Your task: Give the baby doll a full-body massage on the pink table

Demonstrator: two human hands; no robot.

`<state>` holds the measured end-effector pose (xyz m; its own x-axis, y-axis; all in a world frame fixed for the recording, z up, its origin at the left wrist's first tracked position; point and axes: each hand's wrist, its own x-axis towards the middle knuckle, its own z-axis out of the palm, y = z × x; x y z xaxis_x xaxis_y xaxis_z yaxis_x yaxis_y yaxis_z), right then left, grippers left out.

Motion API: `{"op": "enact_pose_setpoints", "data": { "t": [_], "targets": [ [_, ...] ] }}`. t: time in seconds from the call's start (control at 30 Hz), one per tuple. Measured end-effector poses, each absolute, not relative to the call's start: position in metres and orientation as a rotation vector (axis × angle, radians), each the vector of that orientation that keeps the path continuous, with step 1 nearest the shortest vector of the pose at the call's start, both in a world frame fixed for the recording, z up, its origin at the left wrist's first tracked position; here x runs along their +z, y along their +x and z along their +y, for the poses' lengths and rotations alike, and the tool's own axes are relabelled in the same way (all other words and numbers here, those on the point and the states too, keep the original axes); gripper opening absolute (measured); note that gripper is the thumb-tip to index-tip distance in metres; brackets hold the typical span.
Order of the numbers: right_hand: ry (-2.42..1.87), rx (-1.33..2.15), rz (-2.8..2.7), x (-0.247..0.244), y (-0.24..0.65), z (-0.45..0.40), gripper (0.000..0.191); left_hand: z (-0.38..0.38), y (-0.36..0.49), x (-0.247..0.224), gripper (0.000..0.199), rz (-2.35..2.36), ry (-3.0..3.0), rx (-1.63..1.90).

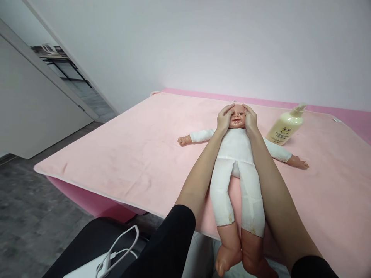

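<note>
Where the pink blanket covers the tabletop, I see the doll face up, legs over the near edge. Both hands, left and right, cup its head, fingers together and gently curved. Beside its left arm stands the pump bottle.

A table with a bright pink cover is standing against the wall, and a pale pink blanket is covering most of its top, drooping past the near edge. A baby doll in white cloth is lying face up on the blanket, its feet overhanging, while a pump bottle is standing beside one arm.
</note>
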<state>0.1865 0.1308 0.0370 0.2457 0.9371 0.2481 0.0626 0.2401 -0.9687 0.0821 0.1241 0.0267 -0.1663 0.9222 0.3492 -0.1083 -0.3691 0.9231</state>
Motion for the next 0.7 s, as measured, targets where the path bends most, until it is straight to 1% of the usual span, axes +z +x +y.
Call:
{"op": "enact_pose_setpoints", "data": {
  "t": [0.1, 0.23, 0.47, 0.7],
  "targets": [
    [-1.125, 0.811, -1.174, 0.032, 0.188, 0.134, 0.034, 0.123, 0.083, 0.026, 0.03, 0.97, 1.264, 1.672],
    [-1.105, 0.765, -1.23, 0.025, 0.191, 0.139, 0.044, 0.124, 0.082, 0.025, 0.028, 0.904, 1.221, 1.686],
    [-1.083, 0.786, -1.169, 0.021, 0.193, 0.146, 0.034, 0.129, 0.08, 0.024, 0.037, 0.929, 1.203, 1.677],
    [-1.059, 0.846, -1.121, 0.024, 0.195, 0.146, 0.033, 0.13, 0.08, 0.023, 0.044, 0.968, 1.243, 1.66]
  ]
}}
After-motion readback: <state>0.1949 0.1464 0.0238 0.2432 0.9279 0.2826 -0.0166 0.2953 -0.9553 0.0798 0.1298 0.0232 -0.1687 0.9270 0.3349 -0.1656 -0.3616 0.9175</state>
